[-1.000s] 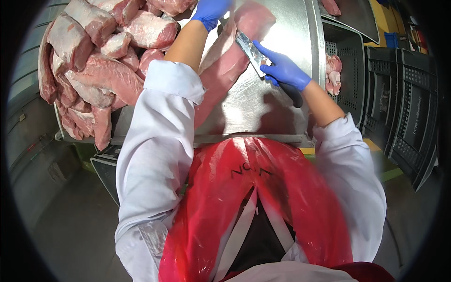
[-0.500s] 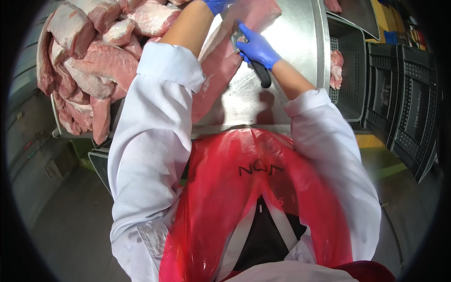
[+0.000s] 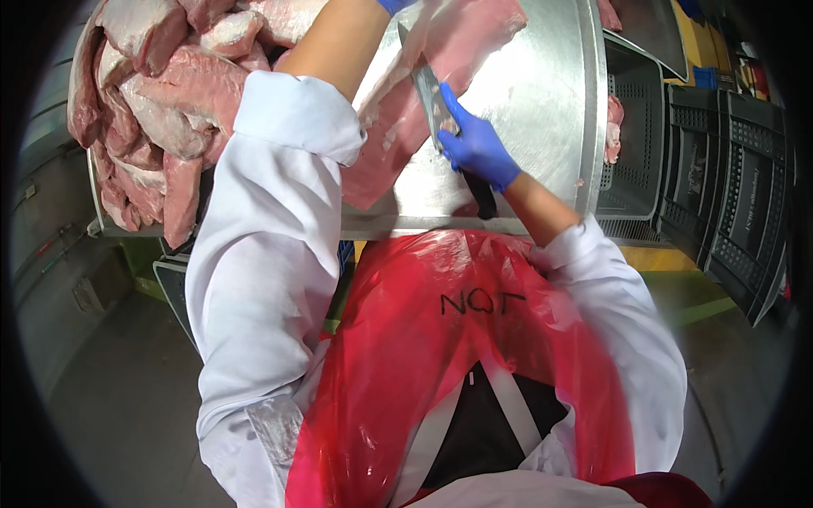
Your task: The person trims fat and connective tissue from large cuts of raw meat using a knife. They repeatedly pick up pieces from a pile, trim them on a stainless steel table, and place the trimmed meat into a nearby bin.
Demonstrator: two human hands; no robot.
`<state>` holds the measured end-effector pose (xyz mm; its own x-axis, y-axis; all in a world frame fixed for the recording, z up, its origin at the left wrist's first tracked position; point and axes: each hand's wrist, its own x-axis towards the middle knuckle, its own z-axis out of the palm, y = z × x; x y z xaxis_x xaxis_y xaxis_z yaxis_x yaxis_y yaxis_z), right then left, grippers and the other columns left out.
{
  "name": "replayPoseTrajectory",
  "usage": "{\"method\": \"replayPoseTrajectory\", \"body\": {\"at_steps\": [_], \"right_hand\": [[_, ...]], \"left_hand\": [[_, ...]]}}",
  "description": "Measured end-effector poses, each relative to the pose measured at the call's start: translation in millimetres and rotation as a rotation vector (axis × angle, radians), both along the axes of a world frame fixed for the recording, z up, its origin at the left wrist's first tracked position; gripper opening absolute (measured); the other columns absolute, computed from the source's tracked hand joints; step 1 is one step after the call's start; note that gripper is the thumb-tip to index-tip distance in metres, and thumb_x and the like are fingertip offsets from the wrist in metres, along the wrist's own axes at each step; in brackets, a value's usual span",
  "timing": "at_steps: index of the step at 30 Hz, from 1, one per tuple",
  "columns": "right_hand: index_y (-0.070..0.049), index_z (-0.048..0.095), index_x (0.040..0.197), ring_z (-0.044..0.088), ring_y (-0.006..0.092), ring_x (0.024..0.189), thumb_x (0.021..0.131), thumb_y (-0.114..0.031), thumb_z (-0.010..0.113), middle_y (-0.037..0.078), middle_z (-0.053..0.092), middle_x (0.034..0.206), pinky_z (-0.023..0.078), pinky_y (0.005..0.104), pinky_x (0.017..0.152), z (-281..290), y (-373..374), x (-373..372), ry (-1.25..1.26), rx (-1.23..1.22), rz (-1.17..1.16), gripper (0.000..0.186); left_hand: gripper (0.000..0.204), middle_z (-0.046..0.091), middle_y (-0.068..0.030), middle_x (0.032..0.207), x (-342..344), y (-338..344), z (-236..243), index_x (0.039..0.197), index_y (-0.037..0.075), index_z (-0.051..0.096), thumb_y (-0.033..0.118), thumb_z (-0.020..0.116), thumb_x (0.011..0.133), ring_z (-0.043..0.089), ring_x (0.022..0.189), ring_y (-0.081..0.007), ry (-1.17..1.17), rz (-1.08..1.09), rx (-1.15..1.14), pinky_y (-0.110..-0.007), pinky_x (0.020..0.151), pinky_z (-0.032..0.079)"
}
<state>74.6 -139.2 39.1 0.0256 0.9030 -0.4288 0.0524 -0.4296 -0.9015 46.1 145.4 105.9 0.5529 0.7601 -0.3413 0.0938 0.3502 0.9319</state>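
Filling the lower middle, here's the red apron (image 3: 373, 372), black hand lettering (image 3: 483, 303) across its chest. Above it gleams the metal table (image 3: 533, 110), and over at upper left a big pile (image 3: 161, 102) of pink meat. Right side now: black crates (image 3: 741, 186) stand tilted, pale print (image 3: 750, 199) down one wall. Just left of them sits the grey bin (image 3: 635, 127), with perforated walls and a chunk (image 3: 613, 131) of meat inside. Upper middle, the long cut (image 3: 377, 165) slants across the table, lower left to upper right. In comes the right hand (image 3: 478, 148), blue-gloved, forearm angling up from lower right, fingers curled around the knife (image 3: 428, 97), one finger stretched beside the blade. That blade points up-left over the cut; contact I can't tell. And the left hand (image 3: 395, 4)? Sleeve rolled, arm reaching up, glove cropped by the top edge: its grip and finger spread, I can't tell.
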Motion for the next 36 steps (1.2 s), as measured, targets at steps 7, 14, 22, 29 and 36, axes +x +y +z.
{"method": "replayPoseTrajectory", "body": {"at_steps": [7, 14, 22, 29, 36], "right_hand": [[-0.022, 0.020, 0.163, 0.062, 0.0156, 0.061, 0.097, -0.012, 0.052, 0.010, 0.066, 0.078, 0.054, 0.0322, 0.061, 31.7, 39.6, -17.0, -0.248, -0.080, 0.166, 0.075], [-0.022, 0.022, 0.163, 0.060, 0.0155, 0.059, 0.097, -0.010, 0.052, 0.010, 0.064, 0.075, 0.054, 0.0323, 0.059, 31.3, 37.3, -27.7, -0.143, -0.154, 0.104, 0.073], [-0.018, 0.034, 0.159, 0.065, 0.0165, 0.068, 0.098, -0.018, 0.055, 0.008, 0.068, 0.090, 0.055, 0.0331, 0.067, 96.3, -55.5, 5.6, -0.109, -0.289, 0.151, 0.064], [-0.031, 0.032, 0.159, 0.072, 0.0241, 0.078, 0.093, -0.023, 0.060, 0.020, 0.072, 0.097, 0.057, 0.0368, 0.079, -12.6, 43.1, 39.8, -0.396, 0.032, 0.048, 0.072], [-0.027, 0.032, 0.159, 0.067, 0.0232, 0.066, 0.093, -0.018, 0.059, 0.018, 0.070, 0.086, 0.056, 0.0356, 0.068, 19.4, 28.9, 24.1, -0.321, 0.002, 0.124, 0.072]], "left_hand": [[0.015, 0.053, -0.0015, 0.063, -32.8, 3.9, 22.0, 0.079, 0.006, 0.064, 0.010, 0.059, 0.092, 0.044, 0.048, -0.0094, -0.171, 0.059, -0.153, -0.023, 0.043, 0.033], [0.012, 0.053, 0.0000, 0.065, -60.2, 12.2, 35.5, 0.083, 0.009, 0.063, 0.010, 0.059, 0.094, 0.044, 0.050, -0.0078, -0.336, 0.083, -0.171, -0.021, 0.043, 0.034], [0.037, 0.068, -0.0174, 0.087, -282.2, 29.1, -9.9, 0.097, 0.001, 0.072, 0.033, 0.077, 0.077, 0.066, 0.083, -0.0363, 1.113, -0.051, 1.116, -0.039, 0.082, 0.055], [0.034, 0.067, -0.0297, 0.104, -211.6, -145.5, -138.8, 0.130, 0.004, 0.051, 0.017, 0.044, 0.099, 0.064, 0.101, -0.0484, 0.594, -0.205, 0.595, -0.053, 0.089, 0.048], [0.030, 0.070, -0.0237, 0.095, -211.3, -164.6, -80.1, 0.118, 0.009, 0.053, 0.014, 0.058, 0.089, 0.067, 0.087, -0.0468, 0.793, -0.390, 0.927, -0.057, 0.075, 0.051]]}}
